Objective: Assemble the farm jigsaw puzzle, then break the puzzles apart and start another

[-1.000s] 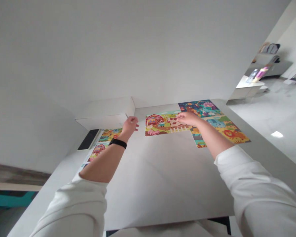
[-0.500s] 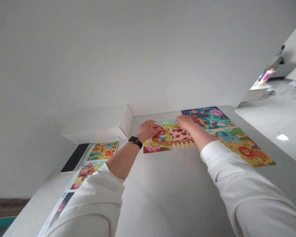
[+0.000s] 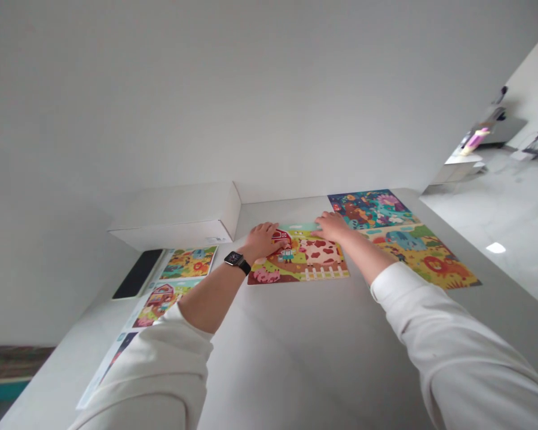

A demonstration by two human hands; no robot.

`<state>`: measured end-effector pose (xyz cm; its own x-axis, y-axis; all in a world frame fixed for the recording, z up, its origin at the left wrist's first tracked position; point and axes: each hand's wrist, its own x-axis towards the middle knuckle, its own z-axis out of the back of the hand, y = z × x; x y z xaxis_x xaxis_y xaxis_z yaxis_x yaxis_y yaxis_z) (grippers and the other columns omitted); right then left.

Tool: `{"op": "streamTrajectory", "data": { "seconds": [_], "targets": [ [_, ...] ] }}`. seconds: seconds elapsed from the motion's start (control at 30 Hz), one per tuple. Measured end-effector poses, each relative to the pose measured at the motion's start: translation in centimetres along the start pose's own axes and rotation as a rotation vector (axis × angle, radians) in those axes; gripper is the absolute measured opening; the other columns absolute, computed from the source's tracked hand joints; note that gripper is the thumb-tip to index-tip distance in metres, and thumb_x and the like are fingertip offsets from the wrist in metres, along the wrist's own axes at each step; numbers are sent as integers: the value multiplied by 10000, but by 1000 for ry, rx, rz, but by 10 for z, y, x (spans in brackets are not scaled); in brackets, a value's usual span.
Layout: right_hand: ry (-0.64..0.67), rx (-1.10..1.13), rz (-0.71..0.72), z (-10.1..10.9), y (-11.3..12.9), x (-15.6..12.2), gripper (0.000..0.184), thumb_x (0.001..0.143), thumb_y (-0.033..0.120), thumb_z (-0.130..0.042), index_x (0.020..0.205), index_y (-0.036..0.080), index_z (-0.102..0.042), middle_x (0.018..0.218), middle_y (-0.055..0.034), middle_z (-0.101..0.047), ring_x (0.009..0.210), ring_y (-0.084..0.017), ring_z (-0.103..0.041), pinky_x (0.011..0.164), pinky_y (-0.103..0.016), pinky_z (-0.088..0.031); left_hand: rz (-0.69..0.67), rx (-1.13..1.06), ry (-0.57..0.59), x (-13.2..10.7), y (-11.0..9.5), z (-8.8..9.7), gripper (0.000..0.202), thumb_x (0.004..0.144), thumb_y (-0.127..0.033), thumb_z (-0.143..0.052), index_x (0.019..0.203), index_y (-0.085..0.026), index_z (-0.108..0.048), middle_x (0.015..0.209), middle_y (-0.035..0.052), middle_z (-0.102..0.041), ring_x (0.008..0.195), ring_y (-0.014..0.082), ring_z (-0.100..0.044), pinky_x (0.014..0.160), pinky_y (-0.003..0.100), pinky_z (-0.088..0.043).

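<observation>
A farm picture puzzle [image 3: 323, 253] with a spotted cow, red barn, pigs and white fence lies flat on the white table. My left hand [image 3: 263, 240], below a black watch [image 3: 237, 261], holds its left side with the thumb over the barn and the fingers at the edge. At the upper right corner, my right hand [image 3: 332, 227] grips the puzzle, its thumb on the picture. Behind that hand lies a dark blue sea-like picture [image 3: 372, 208]. A yellow picture with a lion and elephant [image 3: 430, 257] lies to the right, partly behind my right forearm.
A white box [image 3: 188, 230] stands against the wall at the back left. Before it are a dark phone-like slab [image 3: 138, 275] and a sheet with small printed pictures [image 3: 155, 304], partly covered by my left sleeve. The table's right edge borders a shiny floor [image 3: 515, 239].
The farm puzzle has slid toward me and slightly left, away from the wall and the lion picture, with both hands still on it. The view has shifted a little.
</observation>
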<state>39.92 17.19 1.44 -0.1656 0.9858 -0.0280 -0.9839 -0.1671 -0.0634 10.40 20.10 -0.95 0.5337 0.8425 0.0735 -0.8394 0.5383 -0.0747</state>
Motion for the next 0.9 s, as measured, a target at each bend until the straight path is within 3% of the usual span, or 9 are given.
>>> {"op": "streamTrajectory", "data": {
  "seconds": [0.3,0.53,0.7,0.9],
  "targets": [
    [21,24,14,1,49,-71,610,1023,689,-554,1368,218,-728,1368,-201,-676,1252,-349,-646,1070,-436,-464,37,59,14,-102,-30,20,710,1043,-682,-466,1584,-224,-513,1548,157,-582,1388,362,-552,1159,484,-413],
    [46,58,5,8,78,-133,612,1003,700,-588,1366,228,-727,1354,-188,-669,1228,-330,-653,1048,-392,-481,60,69,-28,-162,-52,23,630,1050,-621,-494,1554,-245,-518,1475,149,-620,1333,348,-582,1122,468,-417],
    [-10,68,-55,2,97,-160,482,1041,569,-599,1358,227,-721,1359,-189,-665,1234,-333,-645,1033,-406,-493,128,87,-47,-180,-69,26,517,1085,-555,-437,1434,-207,-592,1340,170,-666,1238,350,-617,1083,488,-437],
    [-130,95,-178,-9,113,-165,415,1091,492,-499,1294,214,-730,1334,-191,-680,1229,-342,-632,994,-436,-498,211,46,-102,-171,-76,16,441,1094,-520,-443,1271,-181,-662,1295,179,-673,1251,357,-600,1037,470,-467]
  ]
}}
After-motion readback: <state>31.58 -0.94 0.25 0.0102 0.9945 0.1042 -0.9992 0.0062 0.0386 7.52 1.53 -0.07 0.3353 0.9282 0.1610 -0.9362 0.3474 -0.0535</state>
